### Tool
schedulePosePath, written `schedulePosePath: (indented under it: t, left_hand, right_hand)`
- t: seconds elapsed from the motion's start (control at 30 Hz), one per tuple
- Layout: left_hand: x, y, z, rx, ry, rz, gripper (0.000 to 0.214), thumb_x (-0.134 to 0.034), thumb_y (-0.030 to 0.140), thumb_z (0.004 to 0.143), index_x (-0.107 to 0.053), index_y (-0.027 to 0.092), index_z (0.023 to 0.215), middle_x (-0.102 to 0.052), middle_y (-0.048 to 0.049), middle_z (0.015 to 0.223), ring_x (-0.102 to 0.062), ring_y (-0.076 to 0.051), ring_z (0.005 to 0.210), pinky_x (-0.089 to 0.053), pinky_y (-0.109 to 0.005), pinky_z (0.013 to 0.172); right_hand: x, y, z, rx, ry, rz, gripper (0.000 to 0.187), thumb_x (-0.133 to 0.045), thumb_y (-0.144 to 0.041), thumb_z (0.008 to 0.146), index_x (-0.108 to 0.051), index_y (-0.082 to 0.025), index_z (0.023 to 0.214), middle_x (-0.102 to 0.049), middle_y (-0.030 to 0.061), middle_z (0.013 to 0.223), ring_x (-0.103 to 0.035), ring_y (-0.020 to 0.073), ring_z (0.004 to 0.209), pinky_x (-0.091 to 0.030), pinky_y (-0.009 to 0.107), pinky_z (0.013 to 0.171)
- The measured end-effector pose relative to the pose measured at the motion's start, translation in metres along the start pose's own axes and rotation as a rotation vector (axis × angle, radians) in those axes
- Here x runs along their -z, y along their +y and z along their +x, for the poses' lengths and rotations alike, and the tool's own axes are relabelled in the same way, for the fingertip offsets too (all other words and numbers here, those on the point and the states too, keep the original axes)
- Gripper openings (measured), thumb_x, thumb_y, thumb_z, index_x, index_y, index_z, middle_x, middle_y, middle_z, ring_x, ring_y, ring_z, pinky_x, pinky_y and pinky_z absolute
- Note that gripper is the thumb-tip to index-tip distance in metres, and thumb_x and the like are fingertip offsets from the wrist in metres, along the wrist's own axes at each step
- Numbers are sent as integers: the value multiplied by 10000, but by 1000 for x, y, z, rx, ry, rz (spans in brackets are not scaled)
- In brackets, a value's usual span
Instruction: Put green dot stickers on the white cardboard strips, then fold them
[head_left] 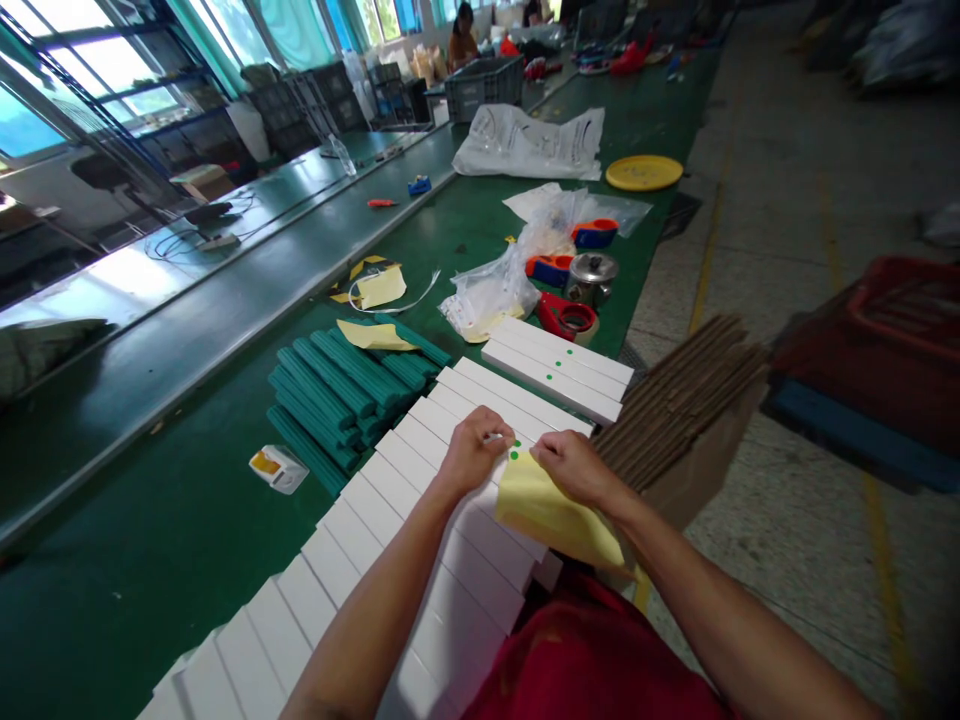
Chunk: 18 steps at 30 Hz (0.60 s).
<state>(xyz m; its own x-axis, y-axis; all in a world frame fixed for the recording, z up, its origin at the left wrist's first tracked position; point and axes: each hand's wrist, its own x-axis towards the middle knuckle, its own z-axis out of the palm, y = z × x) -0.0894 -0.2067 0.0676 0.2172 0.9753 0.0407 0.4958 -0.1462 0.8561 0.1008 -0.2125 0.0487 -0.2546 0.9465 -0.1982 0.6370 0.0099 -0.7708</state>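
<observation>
My right hand [571, 466] is closed on the upper edge of a yellow paper sheet [555, 515], which hangs over the white boxes. My left hand [477, 450] is pinched beside it, low over the boxes; what its fingertips hold, if anything, is too small to make out. Two green round stickers [514, 455] show between my hands; whether they lie on the sheet or on a box I cannot tell. Long white boxes [390, 480] lie side by side in a row beneath my arms. Beyond them, several white boxes [551, 362] carry small green dots.
Green ribbed rods [337, 385] are piled left of the boxes. Tape dispensers [568, 316], a metal pot [591, 278] and plastic bags [495, 290] sit farther up the table. Flattened cardboard [675, 410] stands at the right edge. A person [463, 38] sits far back.
</observation>
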Motion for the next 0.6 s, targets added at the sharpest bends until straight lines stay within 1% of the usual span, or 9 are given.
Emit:
schedulePosePath:
  t: [0.07, 0.17, 0.23, 0.3, 0.37, 0.47, 0.53, 0.6]
  left_hand:
    - [-7, -8, 18, 84, 11, 31, 79, -658, 123, 751, -704, 179, 720, -635, -15, 841, -606, -136, 821, -477, -249, 751]
    - [-27, -18, 52, 202, -9, 102, 53, -677, 143, 738, -720, 165, 715, -665, -22, 828, -619, -146, 836, -478, -246, 749]
    - [-42, -24, 74, 242, -17, 133, 72, -667, 154, 741, -728, 159, 703, -683, -27, 796, -628, -153, 814, -478, -254, 743]
    - [-55, -32, 91, 277, -20, 163, 101, -648, 147, 737, -732, 154, 680, -690, -33, 738, -632, -161, 760, -477, -268, 716]
    - [-64, -40, 101, 320, -20, 200, 126, -626, 134, 735, -732, 143, 669, -689, -45, 690, -633, -172, 715, -473, -278, 681]
    - [-69, -51, 107, 368, -20, 253, 141, -604, 140, 748, -733, 124, 692, -692, -67, 692, -639, -186, 708, -465, -282, 647]
    - [-71, -55, 108, 388, -24, 286, 144, -604, 161, 761, -734, 118, 720, -695, -76, 721, -643, -194, 735, -464, -283, 653]
    - [-73, -56, 109, 408, -26, 316, 151, -603, 184, 782, -736, 117, 760, -700, -90, 781, -645, -206, 798, -469, -291, 694]
  right_hand:
    - [0, 9, -1, -7, -8, -11, 276, -497, -301, 756, -501, -184, 506, -455, -19, 486, -436, 133, 526, -264, 246, 509]
    - [0, 23, -4, -15, -31, -2, 284, -479, -308, 757, -470, -187, 500, -416, -27, 476, -426, 133, 521, -257, 246, 503]
    - [1, 31, -5, -26, -36, 9, 290, -463, -322, 758, -451, -190, 500, -386, -31, 479, -412, 131, 522, -250, 244, 497]
    - [3, 37, -6, -40, -30, 20, 300, -454, -344, 759, -435, -193, 500, -361, -32, 486, -391, 128, 524, -245, 242, 492]
    - [6, 41, -6, -53, -20, 32, 307, -447, -364, 760, -427, -195, 505, -341, -32, 491, -371, 126, 525, -240, 239, 486]
    - [10, 45, -6, -68, -4, 50, 305, -435, -377, 760, -425, -195, 515, -316, -31, 505, -353, 123, 527, -232, 239, 480]
    - [12, 48, -5, -73, 1, 61, 302, -431, -381, 757, -430, -192, 521, -310, -29, 513, -351, 123, 529, -229, 239, 478]
    - [13, 51, -4, -75, 2, 70, 304, -429, -388, 752, -431, -191, 521, -313, -24, 515, -350, 123, 530, -226, 240, 474]
